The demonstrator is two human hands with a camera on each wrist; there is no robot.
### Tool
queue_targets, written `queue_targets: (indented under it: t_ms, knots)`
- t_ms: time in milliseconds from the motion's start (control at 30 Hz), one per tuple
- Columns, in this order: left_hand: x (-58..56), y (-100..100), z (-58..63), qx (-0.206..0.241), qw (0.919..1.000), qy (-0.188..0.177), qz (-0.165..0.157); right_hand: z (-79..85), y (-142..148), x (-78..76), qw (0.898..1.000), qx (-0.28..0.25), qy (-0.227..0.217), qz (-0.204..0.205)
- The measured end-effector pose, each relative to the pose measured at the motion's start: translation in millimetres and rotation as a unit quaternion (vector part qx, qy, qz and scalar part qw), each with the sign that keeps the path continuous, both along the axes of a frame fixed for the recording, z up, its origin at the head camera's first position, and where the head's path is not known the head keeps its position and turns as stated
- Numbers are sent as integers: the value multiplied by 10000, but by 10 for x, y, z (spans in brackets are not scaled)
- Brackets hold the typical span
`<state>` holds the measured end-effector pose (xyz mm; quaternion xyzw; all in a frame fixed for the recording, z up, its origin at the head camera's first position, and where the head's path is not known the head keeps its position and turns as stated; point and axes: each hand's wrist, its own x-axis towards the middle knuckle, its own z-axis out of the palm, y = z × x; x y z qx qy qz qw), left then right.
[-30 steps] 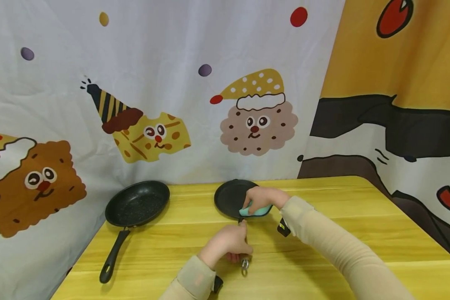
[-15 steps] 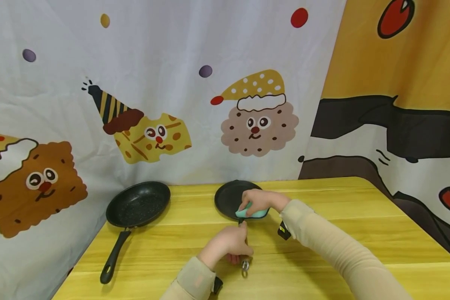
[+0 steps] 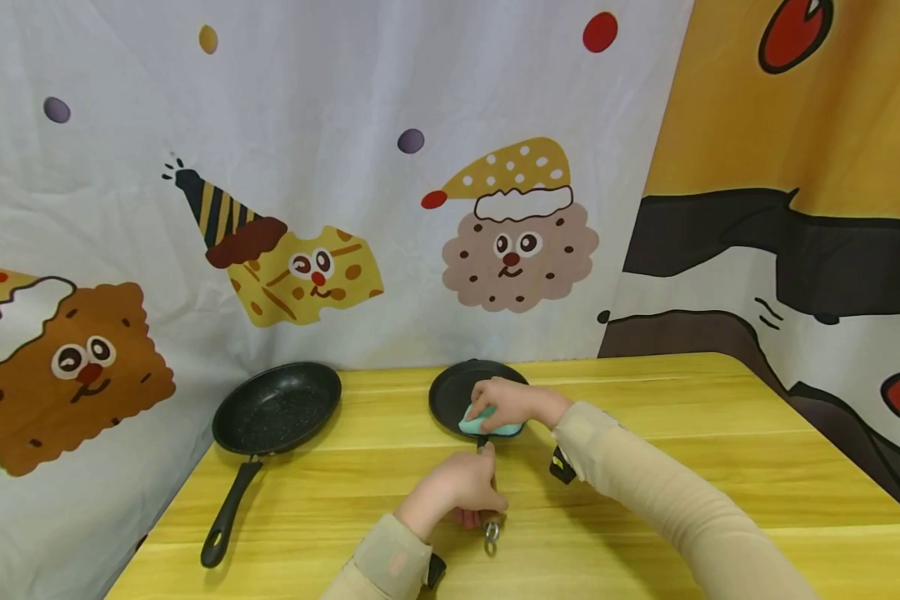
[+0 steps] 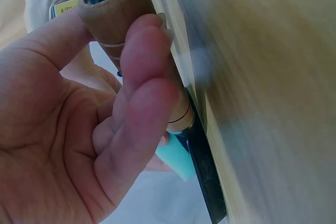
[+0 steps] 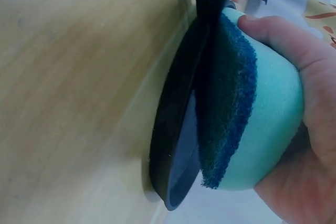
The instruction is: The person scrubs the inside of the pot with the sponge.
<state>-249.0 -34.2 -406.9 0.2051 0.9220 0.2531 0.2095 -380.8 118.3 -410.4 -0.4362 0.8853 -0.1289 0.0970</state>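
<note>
A flat black pan (image 3: 450,392) lies on the wooden table with its handle toward me. My left hand (image 3: 459,485) grips its brown wooden handle (image 4: 123,17), which ends in a metal ring (image 3: 491,533). In the right wrist view, my right hand (image 5: 310,77) holds a mint-green sponge (image 5: 273,114), its dark scouring side facing the pan. Seen from the head, the sponge sits at the pan's near edge, close to where the handle joins, partly covered by the fingers.
To the left stands a deeper black frying pan (image 3: 277,408), its black handle (image 3: 228,512) pointing toward me. A printed cloth (image 3: 405,250) hangs right behind the back edge of the wooden table (image 3: 645,517).
My right hand has slid left with the sponge across the near part of the pan. The left hand stays on the handle.
</note>
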Motion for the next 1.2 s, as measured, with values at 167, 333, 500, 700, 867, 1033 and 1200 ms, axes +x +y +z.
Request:
queue_targets:
  t_ms: [167,333,500,700,867,1033,1200]
  knots:
    - [7,-8,2,-25,10000,-37,18,-17,-53,16,9997,-223,-111,2]
    - [17,-25,5,6,10000,48,2,-33,-110,23,9995,-289,-1,81]
    - [20,-34,11,78,9999,84,-6,-80,-165,11,9996,-181,199,45]
    - [21,-44,5,66,9999,130,-28,-112,-267,3,9977,117,667,13]
    - [26,-39,19,38,9999,145,-7,-115,-329,-3,9945,311,996,-42]
    - [29,-22,41,-53,9999,162,-1,-137,-354,-25,9944,271,1010,-180]
    - [33,-3,40,-139,9997,198,-47,-160,-372,-38,9937,153,1082,-242]
